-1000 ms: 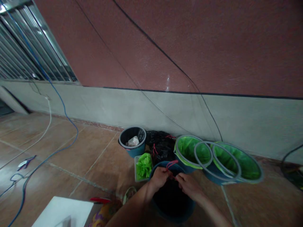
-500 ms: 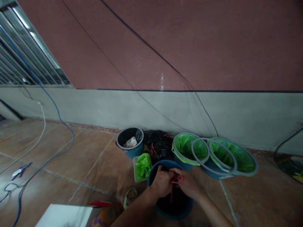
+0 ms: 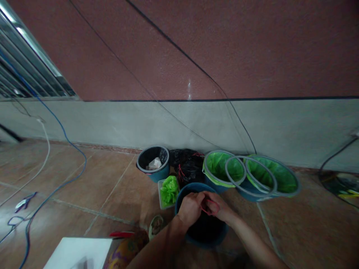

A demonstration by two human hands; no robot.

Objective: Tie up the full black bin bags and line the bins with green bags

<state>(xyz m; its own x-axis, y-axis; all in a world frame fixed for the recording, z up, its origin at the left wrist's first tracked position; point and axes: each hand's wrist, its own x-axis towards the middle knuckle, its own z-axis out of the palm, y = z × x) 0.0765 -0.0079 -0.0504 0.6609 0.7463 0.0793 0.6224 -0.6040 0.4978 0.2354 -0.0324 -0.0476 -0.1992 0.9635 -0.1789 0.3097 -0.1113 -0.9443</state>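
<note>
My left hand [image 3: 190,210] and my right hand [image 3: 221,207] meet over a blue bucket [image 3: 206,244], with fingertips pinched close together. A loop of red string [image 3: 210,207] runs between my fingers and hangs by the right hand. Both hands are closed on it, though the fingertips partly cover each other. Inside the bucket it is dark, and I cannot make out what lies there. Just left of the bucket stands a small clear tub [image 3: 160,198] holding crumpled green plastic [image 3: 169,190].
Behind are black bags [image 3: 189,170] tied with red string and a black-lined bucket [image 3: 165,170]. On the right stand green-lined bins [image 3: 221,168] with a loose grey ring [image 3: 273,177]. A white board [image 3: 81,250], a red-handled item [image 3: 122,234] and a blue cable [image 3: 60,186] lie on the left.
The view has shifted slightly, so the bins sit higher in it. My hands stay together over the bucket; the red string end that dangled below them no longer shows, and the loop looks wider.
</note>
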